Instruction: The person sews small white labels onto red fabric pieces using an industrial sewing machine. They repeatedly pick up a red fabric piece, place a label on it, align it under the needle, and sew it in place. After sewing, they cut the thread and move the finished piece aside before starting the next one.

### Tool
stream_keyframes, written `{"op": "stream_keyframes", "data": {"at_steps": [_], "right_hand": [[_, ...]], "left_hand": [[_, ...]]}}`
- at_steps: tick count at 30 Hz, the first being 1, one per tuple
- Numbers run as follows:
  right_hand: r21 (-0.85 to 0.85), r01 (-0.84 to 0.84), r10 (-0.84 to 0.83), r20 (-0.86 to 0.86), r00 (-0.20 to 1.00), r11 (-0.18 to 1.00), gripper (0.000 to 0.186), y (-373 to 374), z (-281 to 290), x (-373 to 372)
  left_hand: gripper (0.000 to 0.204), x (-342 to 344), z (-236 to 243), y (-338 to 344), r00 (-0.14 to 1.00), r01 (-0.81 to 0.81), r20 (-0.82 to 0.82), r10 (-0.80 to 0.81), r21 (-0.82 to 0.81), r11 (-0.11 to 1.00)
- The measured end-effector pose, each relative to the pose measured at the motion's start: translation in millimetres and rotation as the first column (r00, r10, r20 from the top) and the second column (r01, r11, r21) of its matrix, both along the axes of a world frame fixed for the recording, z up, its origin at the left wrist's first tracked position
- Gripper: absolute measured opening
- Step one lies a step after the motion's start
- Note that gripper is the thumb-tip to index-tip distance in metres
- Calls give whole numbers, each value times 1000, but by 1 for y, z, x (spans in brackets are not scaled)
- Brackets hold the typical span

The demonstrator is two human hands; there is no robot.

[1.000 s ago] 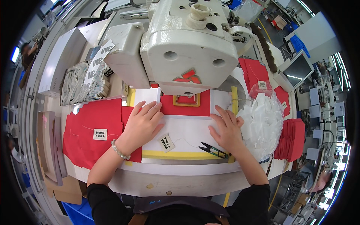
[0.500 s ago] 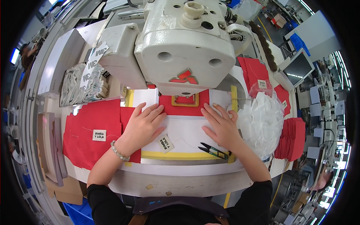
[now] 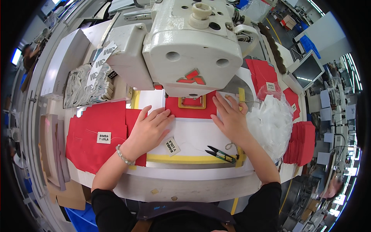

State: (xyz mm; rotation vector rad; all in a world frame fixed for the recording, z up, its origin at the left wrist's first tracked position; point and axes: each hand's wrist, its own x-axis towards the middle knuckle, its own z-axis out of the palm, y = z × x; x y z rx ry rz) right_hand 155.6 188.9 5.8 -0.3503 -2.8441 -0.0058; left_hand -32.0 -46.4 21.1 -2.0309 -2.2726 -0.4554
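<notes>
A red fabric piece (image 3: 173, 111) lies under the head of a white sewing machine (image 3: 189, 50), with a brass-coloured clamp frame (image 3: 192, 107) on it. My left hand (image 3: 150, 129) rests flat at the fabric's near left corner, fingers stretched out. At its right edge lies my right hand (image 3: 233, 119), fingers spread, the tips on or beside the cloth. Neither hand grips anything. Between my forearms, a small printed label (image 3: 172, 146) and dark thread snips (image 3: 220, 154) lie on the white work surface (image 3: 193, 135).
Left of my hand are stacked red pieces (image 3: 85, 131) with a sewn label (image 3: 104, 137), and a box of pale labels (image 3: 87, 87) behind. To the right sit a bag of white material (image 3: 270, 127), a red stack (image 3: 300, 143) and a small screen (image 3: 307, 72). Yellow tape (image 3: 181, 159) borders the surface.
My right hand has slid farther away and slightly right along the fabric's right edge. My left hand stays nearly in place on the cloth, and the whole view has shifted a little.
</notes>
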Motion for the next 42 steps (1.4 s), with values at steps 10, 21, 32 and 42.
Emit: {"op": "stream_keyframes", "data": {"at_steps": [10,21,32,42], "right_hand": [[-36,-80,78,-43,996,996,44,-23,18,3],[-963,-34,153,8,988,267,28,-56,54,-9],[-963,-170,-23,-169,985,-207,25,-69,29,-16],[-989,-64,35,-60,998,130,16,-52,31,-24]], "left_hand": [[24,10,10,-12,855,98,519,-15,-132,986],[8,7,24,4,834,191,513,-204,78,979],[30,23,43,18,652,-27,758,-24,55,998],[14,-1,32,20,546,76,837,-24,-21,997]]}}
